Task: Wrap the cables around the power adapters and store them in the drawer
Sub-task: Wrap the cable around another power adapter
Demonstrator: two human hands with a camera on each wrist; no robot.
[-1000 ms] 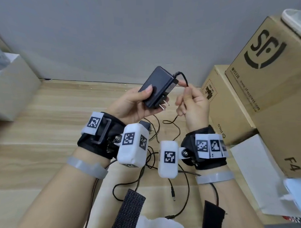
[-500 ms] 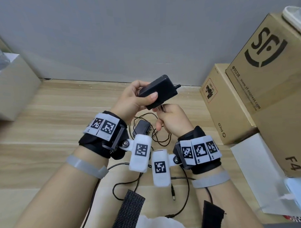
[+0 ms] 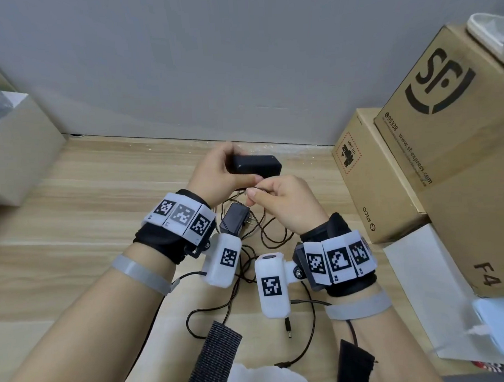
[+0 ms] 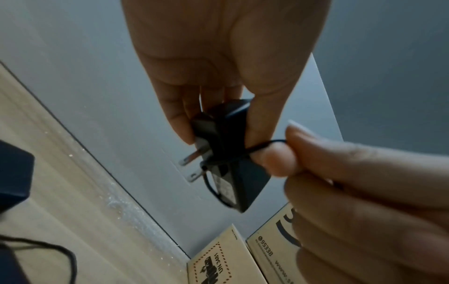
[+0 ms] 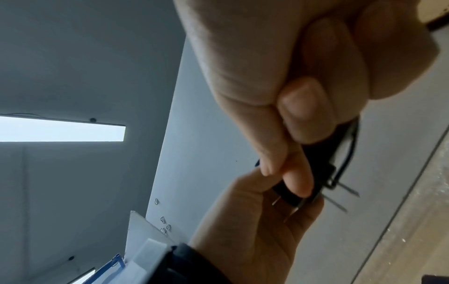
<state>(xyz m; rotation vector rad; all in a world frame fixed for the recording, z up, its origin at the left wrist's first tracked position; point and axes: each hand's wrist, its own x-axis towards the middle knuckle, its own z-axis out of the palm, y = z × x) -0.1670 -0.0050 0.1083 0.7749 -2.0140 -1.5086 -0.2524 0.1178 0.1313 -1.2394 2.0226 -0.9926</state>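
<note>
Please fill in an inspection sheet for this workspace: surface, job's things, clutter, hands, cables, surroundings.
Surface: light wooden tabletop.
Job's things: held power adapter, raised above the table, prongs showing in the left wrist view; second power adapter lying on the table, unwrapped. No drawer seen.
Clutter: cardboard boxes at the right; white box at the left; white sheet.
Hands: left hand grips the held power adapter; right hand pinches its cable.
Cables: loose cables tangled on the table, one barrel plug free.
Surroundings: grey wall behind.
</note>
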